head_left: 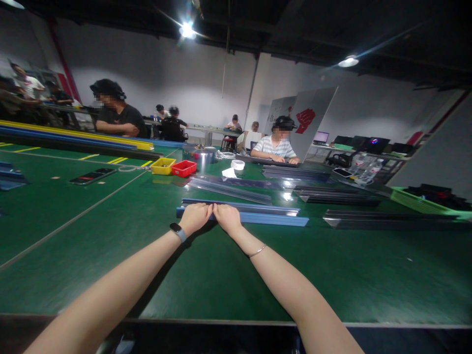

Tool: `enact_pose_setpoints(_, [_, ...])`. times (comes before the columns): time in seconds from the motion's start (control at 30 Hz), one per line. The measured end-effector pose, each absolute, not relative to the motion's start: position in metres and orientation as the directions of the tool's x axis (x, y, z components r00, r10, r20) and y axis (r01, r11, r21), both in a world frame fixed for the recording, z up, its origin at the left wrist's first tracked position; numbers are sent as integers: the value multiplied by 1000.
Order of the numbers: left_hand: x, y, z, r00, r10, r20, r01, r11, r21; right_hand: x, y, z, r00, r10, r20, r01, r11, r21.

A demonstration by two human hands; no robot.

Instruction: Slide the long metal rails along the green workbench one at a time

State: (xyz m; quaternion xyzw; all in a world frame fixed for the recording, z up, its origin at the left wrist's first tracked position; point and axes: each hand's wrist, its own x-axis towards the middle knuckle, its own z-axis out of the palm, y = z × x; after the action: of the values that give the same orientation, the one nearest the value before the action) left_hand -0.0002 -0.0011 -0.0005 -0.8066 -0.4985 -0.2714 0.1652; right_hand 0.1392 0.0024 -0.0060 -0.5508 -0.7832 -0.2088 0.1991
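Both my hands are out in front over a long blue profile strip (273, 219) lying crosswise on the green table. My left hand (197, 217), with a watch on the wrist, is closed, its fingers curled over the strip left of its middle. Right beside it, my right hand (227, 218) is closed on the same strip, the two hands touching at the thumbs. Their fingertips are hidden behind the knuckles. Along the strip's far side runs a shiny ridge (263, 209); I cannot tell whether it is a separate piece. A clear plastic strip (232, 191) lies just beyond.
Dark profile strips (335, 196) lie to the right, near a green basket (424, 201). Farther back are a yellow bin (162, 167), a red bin (184, 169) and a tape roll (238, 164). A phone (93, 176) lies left. A co-worker (276, 145) sits across the table.
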Motion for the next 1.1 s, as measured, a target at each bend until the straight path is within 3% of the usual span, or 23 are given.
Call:
enact_pose_setpoints(0.33, [-1,0,-2,361,727,584,897,-443,-2,140,5,-2,-388,798,461,921,321,220])
enact_pose_setpoints(0.8, [-11,8,2,276,784,556,941,-339,11,144,-1,-2,-311,763,567,949,284,139])
enact_pose_setpoints(1.1, [-19,6,1,255,777,575,947,-322,15,143,-2,-2,-297,796,528,952,289,101])
